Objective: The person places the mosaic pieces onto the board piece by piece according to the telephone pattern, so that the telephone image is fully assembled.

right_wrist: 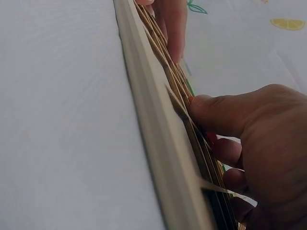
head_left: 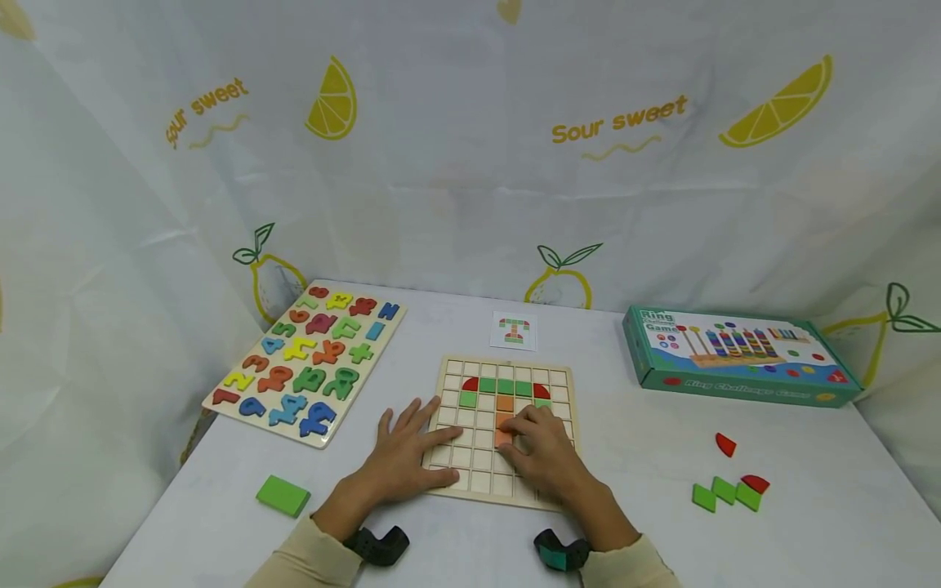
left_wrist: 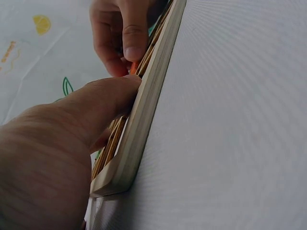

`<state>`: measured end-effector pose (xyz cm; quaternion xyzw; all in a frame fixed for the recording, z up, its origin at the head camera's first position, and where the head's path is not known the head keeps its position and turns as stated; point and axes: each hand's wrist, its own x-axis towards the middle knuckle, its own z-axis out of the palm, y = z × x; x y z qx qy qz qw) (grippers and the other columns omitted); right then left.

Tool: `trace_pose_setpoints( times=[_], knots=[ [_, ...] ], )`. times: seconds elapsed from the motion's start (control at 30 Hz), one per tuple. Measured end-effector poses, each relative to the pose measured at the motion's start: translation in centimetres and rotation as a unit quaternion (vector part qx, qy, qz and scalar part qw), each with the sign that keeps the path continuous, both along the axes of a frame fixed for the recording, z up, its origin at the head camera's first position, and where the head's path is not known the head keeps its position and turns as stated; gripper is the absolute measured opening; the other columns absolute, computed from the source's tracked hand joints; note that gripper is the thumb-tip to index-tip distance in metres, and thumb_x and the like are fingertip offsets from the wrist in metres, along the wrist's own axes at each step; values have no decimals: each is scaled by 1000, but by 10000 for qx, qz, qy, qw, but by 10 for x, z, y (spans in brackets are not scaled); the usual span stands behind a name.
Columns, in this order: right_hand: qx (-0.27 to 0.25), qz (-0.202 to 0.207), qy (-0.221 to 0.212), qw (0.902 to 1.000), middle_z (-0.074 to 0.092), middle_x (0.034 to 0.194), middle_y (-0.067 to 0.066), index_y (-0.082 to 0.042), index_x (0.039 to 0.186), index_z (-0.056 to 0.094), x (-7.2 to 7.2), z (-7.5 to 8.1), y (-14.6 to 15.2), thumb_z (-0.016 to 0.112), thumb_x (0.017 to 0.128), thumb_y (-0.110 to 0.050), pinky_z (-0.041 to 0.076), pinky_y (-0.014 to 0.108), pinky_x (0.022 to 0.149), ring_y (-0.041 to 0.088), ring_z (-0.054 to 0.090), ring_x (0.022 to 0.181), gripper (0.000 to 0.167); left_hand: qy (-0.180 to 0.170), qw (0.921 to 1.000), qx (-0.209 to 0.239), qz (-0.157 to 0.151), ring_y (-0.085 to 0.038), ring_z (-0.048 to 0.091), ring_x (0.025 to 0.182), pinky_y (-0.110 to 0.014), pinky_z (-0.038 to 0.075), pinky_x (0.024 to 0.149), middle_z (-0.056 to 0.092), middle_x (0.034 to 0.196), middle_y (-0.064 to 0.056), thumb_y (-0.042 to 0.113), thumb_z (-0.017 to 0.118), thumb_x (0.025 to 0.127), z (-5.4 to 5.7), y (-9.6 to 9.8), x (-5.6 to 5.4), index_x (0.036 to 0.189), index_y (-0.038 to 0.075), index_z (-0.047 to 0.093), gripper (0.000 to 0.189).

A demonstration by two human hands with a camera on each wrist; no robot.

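A wooden grid board (head_left: 470, 487) lies on the table. My left hand (head_left: 403, 453) rests on its left side, fingers spread, the thumb along the near left corner. My right hand (head_left: 544, 453) pinches an orange square tile (head_left: 503, 438) between thumb and fingers, low in the column of orange tiles (head_left: 505, 403). Above that column runs a row of green square tiles (head_left: 505, 387) with a red quarter-round tile (head_left: 470, 384) at the left end and another red quarter-round (head_left: 541, 392) at the right. Below the left one sits a green tile (head_left: 467, 399); the right hand partly hides its counterpart.
A pattern card (head_left: 514, 331) lies behind the board. To the left are a number puzzle board (head_left: 309, 359) and a green block (head_left: 283, 496). On the right stand a Ring Challenge Game box (head_left: 735, 359), loose green diamond tiles (head_left: 724, 490) and red quarter-round tiles (head_left: 725, 444).
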<state>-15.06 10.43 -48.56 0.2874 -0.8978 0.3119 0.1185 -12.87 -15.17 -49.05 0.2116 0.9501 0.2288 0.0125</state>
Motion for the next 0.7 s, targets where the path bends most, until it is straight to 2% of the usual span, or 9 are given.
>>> trace_pose_setpoints(
  times=[0.17,0.3,0.43,0.57,0.7],
  knots=[
    [78,-59,-326,9994,56,95,-8,-12,102,73,1,7,2,79,79,-16,42,40,83,14,48,95,24,-28,10000,48,4,-36,14,142,-68,2,103,25,156,-9,65,62,81,0,0,1,136,32,58,64],
    [-122,-173,-411,9989,59,100,-3,-8,107,72,0,22,10,79,80,-14,44,40,81,16,49,97,29,-68,10000,55,16,-36,13,143,-67,1,103,24,157,-8,66,62,81,-1,0,1,136,32,57,64],
    [-343,-255,-154,9990,61,102,4,-6,110,70,-1,47,25,80,79,-11,46,42,76,19,50,96,33,-51,10000,61,40,-35,12,143,-67,1,103,24,157,-8,65,63,81,-2,0,1,136,32,57,64],
    [-428,-361,101,9984,61,103,4,-7,113,69,1,72,45,80,80,-8,47,45,77,22,50,99,35,-97,9999,52,44,-35,11,143,-66,0,104,23,157,-7,64,63,81,-2,0,0,137,32,57,64],
    [-395,-585,353,9969,60,103,3,-6,115,68,7,90,68,79,80,-5,47,46,77,23,50,102,37,-143,9999,61,40,-35,11,143,-66,0,104,23,157,-7,65,63,81,-1,0,0,137,33,56,65]
  ],
)
